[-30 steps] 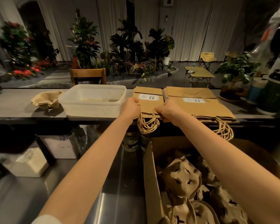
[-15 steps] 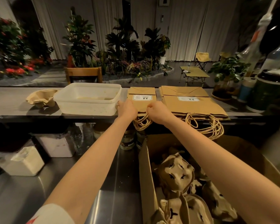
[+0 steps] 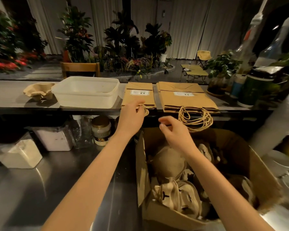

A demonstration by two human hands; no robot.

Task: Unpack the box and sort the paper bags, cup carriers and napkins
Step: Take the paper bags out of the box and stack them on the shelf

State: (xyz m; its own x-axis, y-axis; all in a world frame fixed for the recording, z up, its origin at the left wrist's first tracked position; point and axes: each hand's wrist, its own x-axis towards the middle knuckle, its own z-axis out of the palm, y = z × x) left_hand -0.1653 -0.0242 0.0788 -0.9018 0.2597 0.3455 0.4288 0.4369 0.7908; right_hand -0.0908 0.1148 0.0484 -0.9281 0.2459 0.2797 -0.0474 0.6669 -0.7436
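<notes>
Brown kraft paper bags with white labels lie flat in two stacks on the raised grey counter (image 3: 10, 97) across the upper middle of the frame. There is a narrow stack (image 3: 138, 95) and, just right of it, a wider stack (image 3: 185, 100) whose twine loops (image 3: 195, 119) hang over the near edge. My left hand (image 3: 132, 115) reaches to the narrow stack, fingers curled on its twine handles (image 3: 146, 112). My right hand (image 3: 175, 133) hovers at centre frame above the open brown cardboard box (image 3: 257, 164), fingers loosely bent, holding nothing. That box fills the lower right and holds beige moulded pulp cup carriers (image 3: 177, 194). One more pulp carrier (image 3: 38, 91) sits at upper left on the counter, beside a white rectangular plastic tub (image 3: 87, 93).
</notes>
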